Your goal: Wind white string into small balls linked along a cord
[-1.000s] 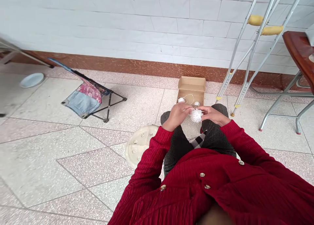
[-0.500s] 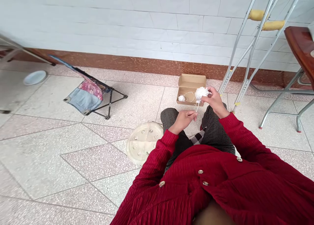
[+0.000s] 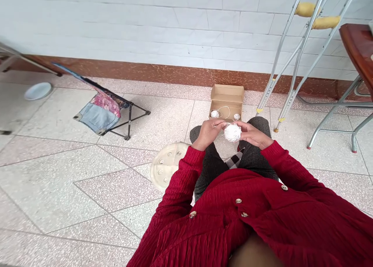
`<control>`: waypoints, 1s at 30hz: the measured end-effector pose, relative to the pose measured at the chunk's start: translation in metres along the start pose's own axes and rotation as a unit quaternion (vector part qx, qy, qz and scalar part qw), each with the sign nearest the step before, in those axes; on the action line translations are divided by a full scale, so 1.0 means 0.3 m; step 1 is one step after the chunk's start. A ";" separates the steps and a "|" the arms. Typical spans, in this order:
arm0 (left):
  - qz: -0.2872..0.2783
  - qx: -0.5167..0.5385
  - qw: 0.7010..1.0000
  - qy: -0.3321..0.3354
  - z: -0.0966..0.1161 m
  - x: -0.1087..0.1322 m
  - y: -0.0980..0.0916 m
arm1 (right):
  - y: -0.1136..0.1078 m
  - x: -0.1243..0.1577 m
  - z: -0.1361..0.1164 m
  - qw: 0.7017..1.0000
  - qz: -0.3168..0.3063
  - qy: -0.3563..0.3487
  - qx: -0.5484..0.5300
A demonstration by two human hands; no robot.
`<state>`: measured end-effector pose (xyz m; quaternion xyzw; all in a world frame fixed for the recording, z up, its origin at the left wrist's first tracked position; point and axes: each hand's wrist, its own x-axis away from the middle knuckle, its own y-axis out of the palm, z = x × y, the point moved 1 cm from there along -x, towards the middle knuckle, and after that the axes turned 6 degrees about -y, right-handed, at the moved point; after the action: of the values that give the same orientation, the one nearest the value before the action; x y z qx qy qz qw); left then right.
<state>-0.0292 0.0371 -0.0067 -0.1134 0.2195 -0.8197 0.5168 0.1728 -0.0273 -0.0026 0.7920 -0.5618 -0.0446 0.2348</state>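
Note:
A ball of white string (image 3: 232, 133) sits between my hands, above my knees. My right hand (image 3: 253, 136) cups it from the right. My left hand (image 3: 208, 134) reaches it from the left, fingertips pinched at its upper edge, perhaps on a thin strand, which is too fine to see clearly. Just beyond my fingers stands an open cardboard box (image 3: 226, 94). Inside lie a small white ball (image 3: 215, 114) and a second small white ball (image 3: 237, 116), with a loop of string (image 3: 225, 110) between them.
A pair of aluminium crutches (image 3: 294, 61) leans on the tiled wall to the right, beside a wooden-topped table (image 3: 357, 53). A folding stool (image 3: 112, 111) with a denim patchwork seat stands left. A round studded cream disc (image 3: 167, 166) and a white plate (image 3: 37, 91) lie on the floor.
My right hand has come down from beside the box to the middle with the ball, and my left hand has moved up to meet it. The ball looks tighter and less fluffy.

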 end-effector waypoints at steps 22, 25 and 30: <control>-0.070 -0.141 0.986 0.050 0.055 0.037 0.017 | -0.073 -0.084 0.127 0.915 0.162 -0.051 0.366; -0.073 -0.109 0.990 0.048 0.040 0.016 0.002 | -0.041 -0.043 0.112 0.981 0.042 0.041 0.187; -0.059 0.023 0.997 -0.032 -0.027 0.016 0.022 | -0.029 0.021 0.035 0.997 -0.040 0.058 -0.004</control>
<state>-0.0296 0.0323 -0.0172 -0.1403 0.1764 -0.8494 0.4772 0.1791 -0.0343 -0.0143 0.8141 -0.5147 -0.0103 0.2686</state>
